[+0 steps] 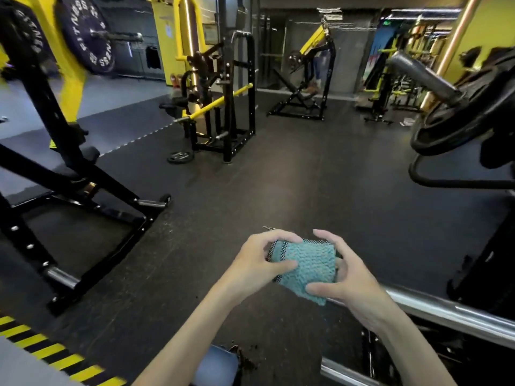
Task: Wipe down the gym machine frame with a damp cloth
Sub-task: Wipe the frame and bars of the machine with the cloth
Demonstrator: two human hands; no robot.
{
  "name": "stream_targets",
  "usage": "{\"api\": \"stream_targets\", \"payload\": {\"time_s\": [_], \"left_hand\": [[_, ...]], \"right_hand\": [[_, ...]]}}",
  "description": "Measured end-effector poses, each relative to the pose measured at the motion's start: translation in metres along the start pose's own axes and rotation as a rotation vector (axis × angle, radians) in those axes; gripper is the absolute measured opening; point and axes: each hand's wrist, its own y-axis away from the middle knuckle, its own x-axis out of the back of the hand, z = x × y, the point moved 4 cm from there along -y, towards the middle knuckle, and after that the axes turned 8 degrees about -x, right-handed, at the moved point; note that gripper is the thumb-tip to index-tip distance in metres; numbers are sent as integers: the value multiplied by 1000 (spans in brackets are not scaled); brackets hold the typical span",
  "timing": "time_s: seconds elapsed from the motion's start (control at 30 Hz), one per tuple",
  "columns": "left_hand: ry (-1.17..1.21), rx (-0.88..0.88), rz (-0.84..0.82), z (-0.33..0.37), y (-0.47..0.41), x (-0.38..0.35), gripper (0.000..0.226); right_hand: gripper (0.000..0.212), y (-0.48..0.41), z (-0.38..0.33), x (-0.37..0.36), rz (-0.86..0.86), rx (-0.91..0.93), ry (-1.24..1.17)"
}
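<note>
2 hands are holding the cloth [306, 266] in mid-air, near centre, left hand [262, 260] and right hand [348, 277] fingers curling round its edges, bar [451, 310] just right. I'm guessing it could be slipping onto the gritty floor [278, 176], then smearing dirt around.

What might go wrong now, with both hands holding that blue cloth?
The left hand and right hand grip the cloth in mid-air, so it might slip onto the floor, which has dark crumbs. The weight plate juts out at the right, so leaning in to wipe might mean a bump.
</note>
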Motion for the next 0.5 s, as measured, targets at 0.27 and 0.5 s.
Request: {"api": "stream_targets", "payload": {"time_s": [0.27,0.5], "left_hand": [[-285,-84,-213,-34,-83,-5,50],[-339,-263,-462,-33,-132,-29,42]], "right_hand": [[53,-34,-9,25,459,-10,415],[29,-16,-20,34,876,-113,628]]}}
